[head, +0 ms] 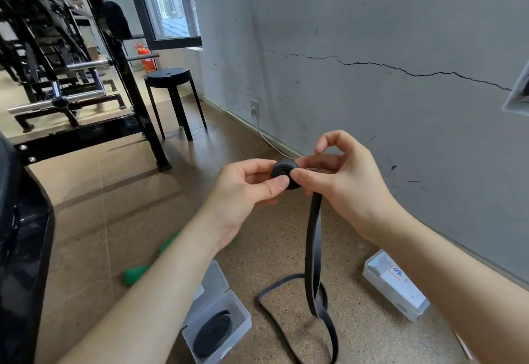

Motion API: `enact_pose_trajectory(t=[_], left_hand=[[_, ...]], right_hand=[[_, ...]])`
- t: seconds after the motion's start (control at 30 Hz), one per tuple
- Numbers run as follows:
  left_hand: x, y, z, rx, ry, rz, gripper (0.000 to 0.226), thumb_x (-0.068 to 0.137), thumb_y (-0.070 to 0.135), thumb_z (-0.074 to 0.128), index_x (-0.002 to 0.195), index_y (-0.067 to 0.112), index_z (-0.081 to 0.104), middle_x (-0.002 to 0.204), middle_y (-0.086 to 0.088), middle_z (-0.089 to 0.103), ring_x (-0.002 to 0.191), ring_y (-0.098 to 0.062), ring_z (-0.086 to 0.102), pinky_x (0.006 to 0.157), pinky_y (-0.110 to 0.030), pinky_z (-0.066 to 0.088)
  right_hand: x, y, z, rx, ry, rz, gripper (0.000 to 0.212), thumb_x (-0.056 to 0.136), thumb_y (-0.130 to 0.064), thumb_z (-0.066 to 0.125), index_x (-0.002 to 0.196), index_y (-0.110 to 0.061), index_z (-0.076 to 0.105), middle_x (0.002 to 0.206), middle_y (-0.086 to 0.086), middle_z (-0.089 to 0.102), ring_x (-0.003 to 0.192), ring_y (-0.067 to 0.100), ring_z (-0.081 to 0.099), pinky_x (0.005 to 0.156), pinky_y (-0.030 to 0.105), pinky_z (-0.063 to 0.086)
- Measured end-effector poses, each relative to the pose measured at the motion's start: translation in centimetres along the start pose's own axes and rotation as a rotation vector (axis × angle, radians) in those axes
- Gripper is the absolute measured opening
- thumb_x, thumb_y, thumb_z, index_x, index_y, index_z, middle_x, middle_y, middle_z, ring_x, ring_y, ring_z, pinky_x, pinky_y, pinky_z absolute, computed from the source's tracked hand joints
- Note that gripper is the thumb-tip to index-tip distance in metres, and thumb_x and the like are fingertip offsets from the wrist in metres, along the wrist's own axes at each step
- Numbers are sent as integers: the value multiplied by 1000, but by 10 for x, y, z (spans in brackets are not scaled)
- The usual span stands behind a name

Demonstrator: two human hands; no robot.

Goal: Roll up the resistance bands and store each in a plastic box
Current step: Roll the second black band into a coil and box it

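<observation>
A black resistance band [313, 252] is partly wound into a small coil [282, 169] held in the air between both hands. My left hand [243, 192] pinches the coil's left side with thumb and fingers. My right hand [340, 174] pinches its right side, thumb on the face. The loose tail hangs down and loops on the floor. An open clear plastic box [243, 313] on the floor below holds another rolled black band [212, 336]. A second clear box [393, 283], lid shut with a label, lies at the right near the wall.
A green band [143, 269] lies on the cork floor, partly hidden by my left forearm. A black stool [171, 83] and a gym rack [86, 77] stand to the left. A cracked grey wall runs along the right.
</observation>
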State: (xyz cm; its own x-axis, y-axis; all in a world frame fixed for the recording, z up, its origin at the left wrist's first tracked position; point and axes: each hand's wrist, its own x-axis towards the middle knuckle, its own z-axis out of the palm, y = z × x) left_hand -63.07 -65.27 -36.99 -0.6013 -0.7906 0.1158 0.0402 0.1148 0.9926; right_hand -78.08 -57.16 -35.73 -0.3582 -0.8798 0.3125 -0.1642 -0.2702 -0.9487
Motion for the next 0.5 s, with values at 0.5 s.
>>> enact_pose_trajectory(t=[0.5], left_hand=[[1, 13, -11, 674, 145, 229, 25, 74, 15, 80, 95, 28, 76, 79, 11, 73, 77, -8, 68, 78, -32, 56]], right_hand=[[1, 2, -6, -616, -303, -48, 50, 74, -23, 84, 108, -31, 49, 95, -10, 73, 85, 2, 67, 81, 25, 54]])
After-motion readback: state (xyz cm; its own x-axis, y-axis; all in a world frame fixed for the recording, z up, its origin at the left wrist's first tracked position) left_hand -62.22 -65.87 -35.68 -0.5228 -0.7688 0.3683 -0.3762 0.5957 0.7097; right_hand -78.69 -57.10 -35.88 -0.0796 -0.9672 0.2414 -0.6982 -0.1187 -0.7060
